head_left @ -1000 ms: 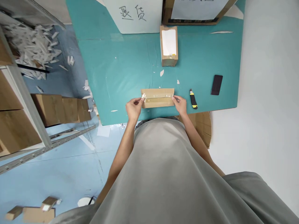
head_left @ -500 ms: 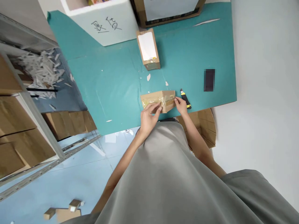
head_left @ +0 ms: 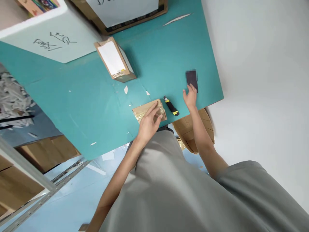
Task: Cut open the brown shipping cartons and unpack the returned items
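Note:
A small taped cardboard box (head_left: pixel 141 110) lies near the front edge of the green table. My left hand (head_left: pixel 148 125) rests on it, fingers stretched across its taped top and thumb apart. My right hand (head_left: pixel 190 96) reaches over the table with fingers spread, its fingertips at the lower end of a dark flat rectangular object (head_left: pixel 192 79), partly pixelated. Whether they touch it I cannot tell. Between the two hands lies a black and yellow utility knife (head_left: pixel 171 106).
A taller cardboard box with a white label (head_left: pixel 111 58) stands behind. Further back are a white foam box (head_left: pixel 60 45) with handwriting and a large carton (head_left: pixel 135 24). Below the table's front edge is an open carton (head_left: pixel 193 129). Shelving (head_left: pixel 26 161) stands left.
My right hand has left the small box and moved right to the dark object. The box now lies flatter under my left hand. The view has shifted and turned.

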Available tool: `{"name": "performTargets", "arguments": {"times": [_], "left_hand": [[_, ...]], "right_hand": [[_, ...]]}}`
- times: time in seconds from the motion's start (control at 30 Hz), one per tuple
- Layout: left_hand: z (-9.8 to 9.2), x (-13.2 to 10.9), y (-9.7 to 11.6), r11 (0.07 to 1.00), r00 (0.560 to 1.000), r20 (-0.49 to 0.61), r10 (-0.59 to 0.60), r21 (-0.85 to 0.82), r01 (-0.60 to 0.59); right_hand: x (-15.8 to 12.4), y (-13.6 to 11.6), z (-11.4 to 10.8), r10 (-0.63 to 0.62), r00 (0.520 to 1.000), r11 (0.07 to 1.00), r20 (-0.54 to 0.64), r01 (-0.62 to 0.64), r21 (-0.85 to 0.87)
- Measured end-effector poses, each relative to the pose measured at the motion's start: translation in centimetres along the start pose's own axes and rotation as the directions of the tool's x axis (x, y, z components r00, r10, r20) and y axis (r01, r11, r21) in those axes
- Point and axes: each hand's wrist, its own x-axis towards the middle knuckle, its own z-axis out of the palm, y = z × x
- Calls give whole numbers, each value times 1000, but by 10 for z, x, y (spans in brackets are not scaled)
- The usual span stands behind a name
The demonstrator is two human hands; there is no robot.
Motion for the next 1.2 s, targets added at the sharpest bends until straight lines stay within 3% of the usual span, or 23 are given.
{"name": "performTargets", "arguments": {"times": [0.13,0.27,0.33,0.43,0.53,0.63,0.8,0.9,1.03,1.1,1.2], "left_hand": [[-3,-2,3,1000,1000,4,-7,17,7],[-17,-13,1,1000,998,-64,-13,-6,13],[-28,-20,-4,999,987,-158,-31,20,35],[-42,-33,-13,995,964,-261,-60,57,77],[-48,-46,-23,996,967,-250,-47,65,66],[-49,-58,-32,997,971,-236,-33,67,50],[-61,-77,-54,991,949,-299,-105,44,124],[-72,-93,-79,984,930,-328,-163,13,177],[-75,-114,-129,966,896,-365,-253,-142,215],[-72,-122,-157,946,864,-401,-306,-229,228],[-66,-130,-193,907,811,-439,-387,-338,250]], "right_hand": [[53,5,-9,47,997,989,67,-37,-145],[66,-7,-7,73,990,979,122,-48,-196],[51,-14,-6,65,995,978,70,-49,-202],[7,-23,0,13,1000,989,19,-10,-146],[-49,-32,15,-10,989,998,148,18,-57],[-94,-40,32,15,959,996,283,11,-89],[-115,-56,48,25,951,994,307,8,-105],[-115,-77,53,11,945,998,326,-30,56],[-128,-117,64,-48,900,958,433,-81,274],[-140,-137,67,-74,887,954,457,-71,293],[-156,-161,61,-139,901,977,412,56,207]]}}
